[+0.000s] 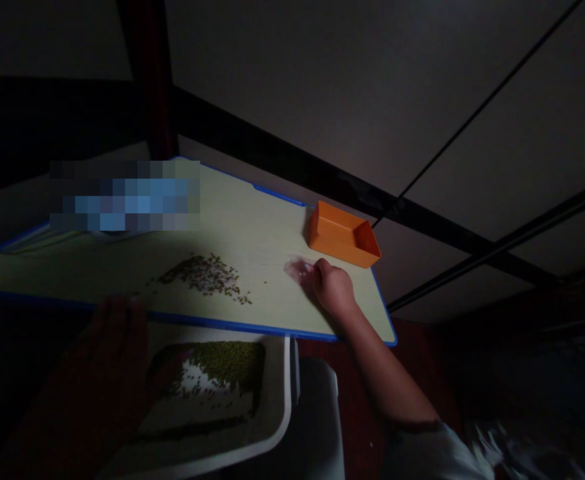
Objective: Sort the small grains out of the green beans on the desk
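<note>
My right hand (333, 288) is over the right part of the pale table board (262, 230), its fingers drawn together in a pinch. At its fingertips lies a small pinkish, see-through-looking patch (296, 268); I cannot tell what it is. My left hand (115, 347) is dark, with fingers stretched out at the board's near blue edge, above the bin. Between the hands a loose heap of green beans mixed with pale bits (205, 275) is spread on the board. Below the near edge, a white bin (272, 427) holds many green beans (230, 360).
An orange open box (345, 235) stands at the board's far right corner, near the wall panels (372, 87). At the far left a blurred-out blue thing (137, 197) lies on the board. A grey object (317, 407) stands beside the bin, over a reddish floor.
</note>
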Tool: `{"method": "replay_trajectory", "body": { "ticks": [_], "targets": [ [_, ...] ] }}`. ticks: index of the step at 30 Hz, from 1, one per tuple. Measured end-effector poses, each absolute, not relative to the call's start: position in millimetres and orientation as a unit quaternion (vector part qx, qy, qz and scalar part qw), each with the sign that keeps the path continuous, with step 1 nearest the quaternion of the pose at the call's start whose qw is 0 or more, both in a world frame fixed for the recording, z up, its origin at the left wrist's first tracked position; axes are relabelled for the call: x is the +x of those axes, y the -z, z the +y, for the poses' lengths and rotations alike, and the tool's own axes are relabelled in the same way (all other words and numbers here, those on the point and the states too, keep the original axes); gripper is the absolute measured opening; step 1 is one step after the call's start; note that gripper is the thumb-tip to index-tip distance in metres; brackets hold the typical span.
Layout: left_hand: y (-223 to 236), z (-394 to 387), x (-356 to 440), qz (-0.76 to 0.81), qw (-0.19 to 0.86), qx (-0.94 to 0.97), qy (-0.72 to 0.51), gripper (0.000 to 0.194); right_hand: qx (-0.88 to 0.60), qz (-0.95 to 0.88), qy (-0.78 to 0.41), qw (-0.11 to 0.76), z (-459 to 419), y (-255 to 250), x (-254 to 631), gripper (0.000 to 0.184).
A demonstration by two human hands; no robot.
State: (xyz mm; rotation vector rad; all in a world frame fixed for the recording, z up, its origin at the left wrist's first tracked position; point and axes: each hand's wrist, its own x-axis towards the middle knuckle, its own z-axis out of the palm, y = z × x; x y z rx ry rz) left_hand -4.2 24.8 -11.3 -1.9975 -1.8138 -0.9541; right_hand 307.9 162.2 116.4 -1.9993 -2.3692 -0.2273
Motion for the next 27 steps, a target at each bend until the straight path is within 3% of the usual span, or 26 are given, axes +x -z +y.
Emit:
{"method": "replay_trajectory", "body": {
  "ticks": [13,27],
  "targets": [
    [-2.5,25.0,1.3,-0.625,0.201,-0.706,0.265,0.093,-0.537,-0.842,0.059,-0.016,198.4,-125.9,235.9,0.04],
    [0.1,18.9,-0.7,-0.645,0.153,-0.703,0.257,0.093,-0.378,-0.926,0.021,0.006,241.8,-127.0,173.4,0.039]
  ]
}}
